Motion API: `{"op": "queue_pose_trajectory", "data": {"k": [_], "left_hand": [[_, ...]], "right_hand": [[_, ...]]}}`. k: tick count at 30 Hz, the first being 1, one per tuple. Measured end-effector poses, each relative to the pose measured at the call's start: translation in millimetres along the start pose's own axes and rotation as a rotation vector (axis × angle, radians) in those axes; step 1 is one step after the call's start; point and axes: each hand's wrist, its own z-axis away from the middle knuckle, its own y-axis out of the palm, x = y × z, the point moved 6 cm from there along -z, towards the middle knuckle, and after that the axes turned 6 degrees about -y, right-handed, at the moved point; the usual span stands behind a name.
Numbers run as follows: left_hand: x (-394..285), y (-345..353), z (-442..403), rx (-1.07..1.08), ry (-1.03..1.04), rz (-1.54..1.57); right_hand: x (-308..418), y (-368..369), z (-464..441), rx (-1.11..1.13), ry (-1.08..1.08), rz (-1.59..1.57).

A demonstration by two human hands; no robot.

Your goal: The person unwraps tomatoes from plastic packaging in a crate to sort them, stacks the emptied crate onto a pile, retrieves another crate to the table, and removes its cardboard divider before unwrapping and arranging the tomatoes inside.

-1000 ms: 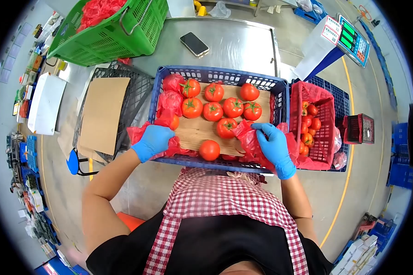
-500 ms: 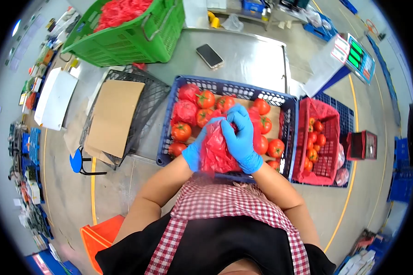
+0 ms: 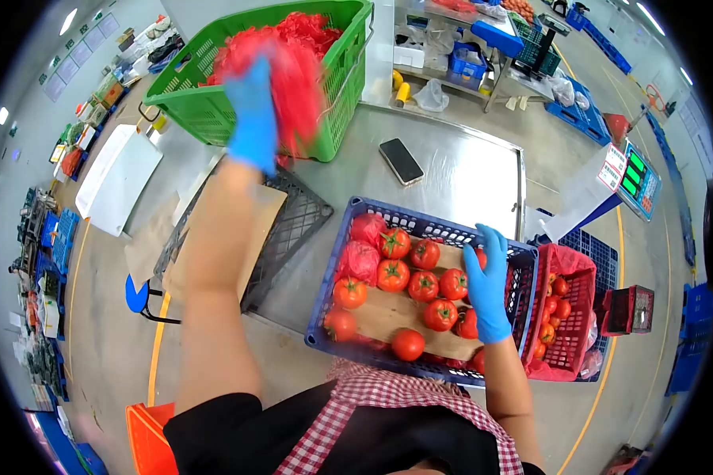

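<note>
Blurred by motion, my left hand [image 3: 252,115], in a blue glove, is raised at the green basket [image 3: 337,103] with red plastic [image 3: 297,95] in its grip, which hangs down over the basket's side. My gloved right hand [image 3: 487,285] is over the right part of the blue crate [image 3: 436,219], fingers apart and nothing seen in them, close to the tomatoes there. Several loose tomatoes [image 3: 424,286] lie on a brown board [image 3: 379,315] in the crate. Two red-wrapped ones [image 3: 359,261] sit at its left side.
A phone [image 3: 402,161] lies on the metal table [image 3: 467,162]. Cardboard [image 3: 265,229] rests on a black crate [image 3: 297,237] at the left. On the right are a red crate of tomatoes [image 3: 572,348] and a scale [image 3: 638,180]. More red plastic [image 3: 317,32] fills the green basket.
My hands have parted. The left has carried the red plastic up and left to the green basket; the right has opened over the crate's right part. The view has shifted, and the crate appears lower.
</note>
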Motion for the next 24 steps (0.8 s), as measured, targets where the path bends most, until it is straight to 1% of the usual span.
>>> {"op": "queue_pose_trajectory", "data": {"k": [1, 2, 3, 4, 5, 6, 7, 8, 9, 10, 11, 12, 13, 15, 17, 18, 19, 21, 22, 23, 24], "left_hand": [[-25.5, 13.0, -53.5, -0.011, 0.266, -0.152], [-16.4, -4.6, -123.7, -0.167, 0.445, -0.614], [-5.3, -22.8, -192.5, -0.419, 0.593, -1.063], [9.5, -49.8, -248.7, -0.281, 0.405, -1.185], [35.4, -65.4, -277.0, -0.132, 0.209, -1.298], [25.2, -50.4, -234.8, -0.223, 0.389, -1.303], [-3.1, -22.6, -162.5, -0.307, 0.578, -1.301], [-2.2, 10.2, -95.1, -0.025, 0.479, -1.120], [35.5, 25.0, -53.9, 0.297, 0.466, -0.793], [70.9, 39.8, 16.3, 0.466, 0.271, -0.908], [117.8, 38.5, 72.8, 0.723, 0.093, -1.238], [128.3, 39.7, 143.6, 1.005, -0.191, -1.108], [138.0, 42.5, 191.6, 1.281, 0.033, -1.266], [166.5, 17.8, 229.4, 1.100, 0.385, -1.302], [167.7, 13.9, 240.8, 1.137, 0.284, -1.614], [167.8, 10.5, 245.4, 1.146, 0.232, -1.770], [167.5, 6.3, 254.4, 1.132, 0.202, -1.776], [169.5, -5.5, 273.8, 1.093, 0.136, -1.789], [170.7, -12.2, 277.4, 1.150, 0.106, -1.829], [169.3, -13.7, 280.1, 1.181, 0.133, -1.791], [167.2, -15.4, 283.0, 1.212, 0.156, -1.755]], "right_hand": [[-10.6, -2.1, 11.6, 0.003, 0.042, -0.021], [-10.2, -5.4, 20.6, 0.015, 0.027, 0.012], [-18.9, -7.4, 33.5, 0.016, 0.080, -0.014], [-32.2, -9.8, 46.9, 0.016, 0.133, -0.035], [-44.9, -15.0, 59.3, 0.018, 0.192, -0.053], [-52.3, -22.4, 71.2, 0.011, 0.224, -0.032], [-62.9, -27.6, 87.8, 0.002, 0.372, -0.074], [-70.0, -30.4, 102.5, 0.006, 0.450, -0.122], [-75.4, -32.1, 117.9, 0.013, 0.523, -0.173], [-75.9, -33.2, 125.6, 0.023, 0.441, -0.087], [-73.2, -31.0, 129.7, 0.054, 0.413, -0.068], [-68.9, -29.3, 132.8, 0.087, 0.385, -0.046], [-64.3, -28.4, 133.6, 0.118, 0.354, -0.021], [-49.7, -23.4, 126.4, 0.099, 0.259, -0.001], [-37.7, -16.4, 120.0, 0.160, 0.166, 0.061], [-27.9, -11.7, 115.0, 0.221, 0.166, 0.020], [-18.8, -7.1, 112.4, 0.281, 0.166, -0.023], [-11.8, 3.5, 114.4, 0.344, 0.031, -0.003], [-10.7, 9.2, 115.8, 0.400, 0.032, -0.018], [-11.2, 16.5, 119.3, 0.455, 0.034, -0.037], [-12.0, 21.9, 124.3, 0.451, 0.011, -0.057]]}}
